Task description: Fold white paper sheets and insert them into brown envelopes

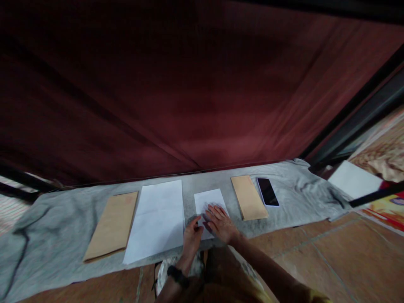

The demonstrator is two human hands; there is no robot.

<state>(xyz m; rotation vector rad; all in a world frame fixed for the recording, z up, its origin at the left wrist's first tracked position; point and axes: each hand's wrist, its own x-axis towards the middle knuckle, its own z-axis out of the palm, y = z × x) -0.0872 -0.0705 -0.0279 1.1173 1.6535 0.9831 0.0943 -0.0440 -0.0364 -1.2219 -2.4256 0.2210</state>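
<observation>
A small white folded sheet of paper (208, 197) lies on a narrow cloth-covered surface in front of me. My right hand (221, 224) rests flat on it, fingers stretched out. At the sheet's left edge is my left hand (193, 235), its fingers curled and the thumb close to the index finger, seemingly pinching the edge. Just left of it lie larger white sheets of paper (158, 223), flat. To the right of the folded sheet is a brown paper envelope (249, 198).
Another brown paper stack (112, 227) lies at the left. A phone (268, 192) with a dark screen sits right of the envelope. Grey cloth (296, 193) covers the surface, a dark red curtain (202, 105) hangs behind it, and tiled floor (315, 256) shows below.
</observation>
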